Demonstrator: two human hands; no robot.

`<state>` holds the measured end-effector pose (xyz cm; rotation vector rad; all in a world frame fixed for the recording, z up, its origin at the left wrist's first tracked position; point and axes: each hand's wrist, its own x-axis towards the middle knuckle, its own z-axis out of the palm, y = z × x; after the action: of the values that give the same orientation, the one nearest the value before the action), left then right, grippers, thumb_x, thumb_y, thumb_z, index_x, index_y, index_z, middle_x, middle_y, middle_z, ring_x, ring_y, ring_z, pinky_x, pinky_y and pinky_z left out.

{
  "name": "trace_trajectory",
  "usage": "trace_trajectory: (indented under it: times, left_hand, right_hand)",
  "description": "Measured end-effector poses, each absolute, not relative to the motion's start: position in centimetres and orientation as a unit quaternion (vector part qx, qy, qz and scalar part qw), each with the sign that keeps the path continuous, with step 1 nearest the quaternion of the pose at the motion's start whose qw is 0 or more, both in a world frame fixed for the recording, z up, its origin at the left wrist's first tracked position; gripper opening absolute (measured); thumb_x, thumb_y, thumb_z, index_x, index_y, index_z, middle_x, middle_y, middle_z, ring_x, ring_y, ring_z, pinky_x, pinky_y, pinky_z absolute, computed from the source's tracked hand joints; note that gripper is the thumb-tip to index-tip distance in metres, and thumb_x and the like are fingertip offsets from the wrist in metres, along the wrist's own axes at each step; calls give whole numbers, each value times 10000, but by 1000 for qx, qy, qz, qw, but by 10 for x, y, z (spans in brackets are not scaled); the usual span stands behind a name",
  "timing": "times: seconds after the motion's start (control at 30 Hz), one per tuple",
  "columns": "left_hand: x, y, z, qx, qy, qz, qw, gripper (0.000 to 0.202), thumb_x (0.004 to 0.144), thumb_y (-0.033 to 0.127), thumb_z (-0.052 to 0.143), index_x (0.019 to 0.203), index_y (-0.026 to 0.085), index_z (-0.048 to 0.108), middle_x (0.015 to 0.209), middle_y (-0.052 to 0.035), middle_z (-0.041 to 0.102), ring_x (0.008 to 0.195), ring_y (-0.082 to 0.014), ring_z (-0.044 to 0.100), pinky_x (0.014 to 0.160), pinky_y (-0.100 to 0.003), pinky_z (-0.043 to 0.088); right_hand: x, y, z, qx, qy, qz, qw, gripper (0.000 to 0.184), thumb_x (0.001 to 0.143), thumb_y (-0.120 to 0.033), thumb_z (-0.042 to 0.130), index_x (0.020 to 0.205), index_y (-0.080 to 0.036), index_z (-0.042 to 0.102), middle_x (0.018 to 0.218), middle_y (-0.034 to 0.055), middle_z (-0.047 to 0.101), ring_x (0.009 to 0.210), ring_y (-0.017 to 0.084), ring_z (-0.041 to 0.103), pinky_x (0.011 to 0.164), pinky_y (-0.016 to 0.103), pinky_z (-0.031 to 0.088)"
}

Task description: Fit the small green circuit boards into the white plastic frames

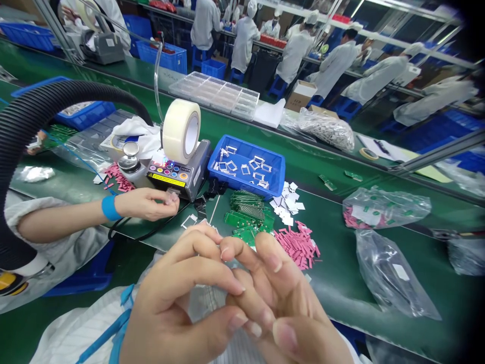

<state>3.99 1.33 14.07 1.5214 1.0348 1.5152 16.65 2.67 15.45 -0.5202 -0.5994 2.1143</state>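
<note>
My left hand (182,298) and my right hand (288,298) meet in front of me at the table's near edge. The left thumb and fingers are curled in and press against the right hand's fingers. On the right hand the fingers are bent, with the thumb tip near the left thumb. Anything small between the fingertips is hidden. Just beyond lie green circuit boards (248,210), a heap of pink strips (297,245) and white square pieces (288,202). A white frame (189,221) lies to the left of the boards.
A blue tray (246,141) of white frames stands behind the boards, beside a tape dispenser (182,172). A co-worker's hand (147,203) is at the dispenser. A black hose (68,96) arches at left. Plastic bags (394,273) lie at right.
</note>
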Motion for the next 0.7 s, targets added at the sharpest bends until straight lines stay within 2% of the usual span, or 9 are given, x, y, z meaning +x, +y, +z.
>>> trace_trajectory:
  times: [0.1, 0.2, 0.3, 0.4, 0.53, 0.63, 0.7]
  left_hand:
    - [39, 13, 140, 596, 402, 586, 375, 139, 758, 345, 614, 894, 328, 636, 594, 23, 675, 782, -189, 523, 826, -354, 407]
    - [37, 14, 139, 633, 372, 550, 397, 268, 747, 399, 613, 1005, 327, 631, 574, 31, 677, 686, -170, 507, 753, -329, 420]
    - [33, 17, 139, 662, 332, 526, 418, 321, 769, 368, 598, 1089, 338, 605, 546, 37, 663, 641, -163, 490, 710, -321, 421]
    - [28, 20, 139, 680, 302, 510, 431, 357, 802, 367, 552, 1158, 356, 568, 505, 34, 642, 646, -168, 480, 722, -320, 426]
    - [24, 23, 137, 688, 290, 506, 431, 405, 790, 400, 541, 1194, 382, 538, 507, 22, 614, 619, -163, 474, 702, -317, 444]
    - [24, 24, 136, 689, 294, 508, 425, 416, 772, 392, 567, 1187, 403, 538, 560, 12, 611, 628, -163, 500, 720, -329, 451]
    - [25, 24, 137, 690, 294, 507, 425, 427, 769, 391, 571, 1193, 414, 527, 573, 15, 605, 637, -158, 506, 746, -329, 452]
  right_hand:
    - [165, 22, 155, -214, -253, 836, 437, 373, 597, -155, 674, 758, -258, 354, 1019, -21, 537, 483, 30, 294, 483, 201, 324]
    - [163, 15, 157, -238, -288, 802, 465, 346, 651, -143, 672, 763, -260, 367, 1107, -10, 517, 503, 29, 338, 474, 194, 321]
    - [163, 10, 159, -269, -353, 762, 472, 308, 682, -114, 666, 709, -238, 385, 1242, 5, 450, 512, 26, 388, 503, 222, 387]
    - [166, 7, 160, -282, -360, 763, 458, 260, 712, -206, 678, 687, -237, 422, 1259, 4, 431, 560, 49, 462, 527, 245, 443]
    - [167, 9, 158, -237, -335, 781, 471, 230, 705, -324, 702, 729, -259, 482, 1237, -2, 468, 580, 62, 505, 517, 247, 460]
    - [166, 10, 157, -217, -316, 794, 472, 149, 796, -329, 609, 711, -260, 508, 1251, -17, 479, 603, 62, 538, 522, 242, 464]
    - [166, 8, 156, -216, -305, 797, 474, 167, 828, -348, 561, 693, -260, 517, 1237, -23, 496, 604, 63, 551, 521, 245, 468]
